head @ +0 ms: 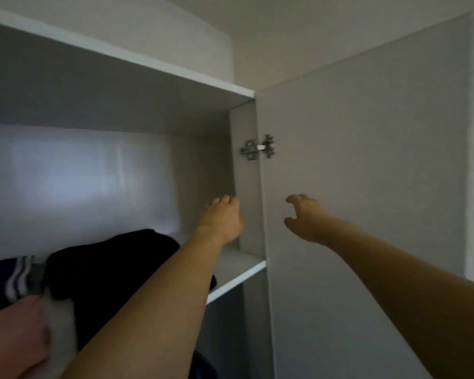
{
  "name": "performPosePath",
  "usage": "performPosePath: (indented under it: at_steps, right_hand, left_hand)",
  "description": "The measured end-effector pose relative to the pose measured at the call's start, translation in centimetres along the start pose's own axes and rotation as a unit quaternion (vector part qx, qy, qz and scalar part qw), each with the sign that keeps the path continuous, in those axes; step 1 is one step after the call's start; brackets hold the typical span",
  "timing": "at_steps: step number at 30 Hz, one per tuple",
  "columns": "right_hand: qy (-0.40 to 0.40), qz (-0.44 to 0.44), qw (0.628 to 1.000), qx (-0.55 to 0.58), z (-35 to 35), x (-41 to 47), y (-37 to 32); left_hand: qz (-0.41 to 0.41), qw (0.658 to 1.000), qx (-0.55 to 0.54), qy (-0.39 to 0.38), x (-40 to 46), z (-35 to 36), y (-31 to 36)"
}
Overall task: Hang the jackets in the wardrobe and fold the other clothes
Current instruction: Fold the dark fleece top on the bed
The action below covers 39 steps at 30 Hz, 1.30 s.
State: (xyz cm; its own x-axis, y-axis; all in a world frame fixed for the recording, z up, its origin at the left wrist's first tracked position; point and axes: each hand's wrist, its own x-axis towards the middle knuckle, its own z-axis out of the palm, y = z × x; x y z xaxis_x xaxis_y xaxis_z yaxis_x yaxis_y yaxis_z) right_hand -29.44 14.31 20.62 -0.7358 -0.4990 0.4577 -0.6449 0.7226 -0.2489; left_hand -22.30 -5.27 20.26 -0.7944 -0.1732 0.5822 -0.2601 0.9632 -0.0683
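Both bare forearms reach up into the open white wardrobe point(107, 110). The left hand point(222, 218) is raised over the right end of the shelf point(241, 272), fingers curled loosely inward and holding nothing; whether its fingertips touch the side panel point(244, 173) just to its right cannot be told. The right hand point(303, 216) hovers in front of the open door point(367, 160), thumb and fingers spread apart and empty, close to the door's inner face, contact unclear. Between the two hands runs the door's hinged edge, with a metal hinge point(257, 149) above them. Bare shelf surface lies under and just beyond the left hand, out to the shelf's front edge; the compartment's top panel point(121, 67) stands well above both hands. To the left of and below the left hand, partly hidden by the forearm, a black garment point(115, 258) lies bunched on the shelf, its long axis roughly along the shelf's length. Farther left lies a dark garment with white stripes point(14, 277), its stripes running from back to front. Nearest the camera, a pink cloth point(14, 337) and a white cloth point(60, 321) overlap; it is unclear what they rest on.
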Motion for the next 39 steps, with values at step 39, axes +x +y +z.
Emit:
performPosePath:
  at_steps: [39]
  right_hand:
    - [0.091,0.552,0.812,-0.167,-51.2,-100.8,57.9]
  left_hand:
    - [0.529,0.788,-0.303,-0.084,-49.3,-23.8,113.9]
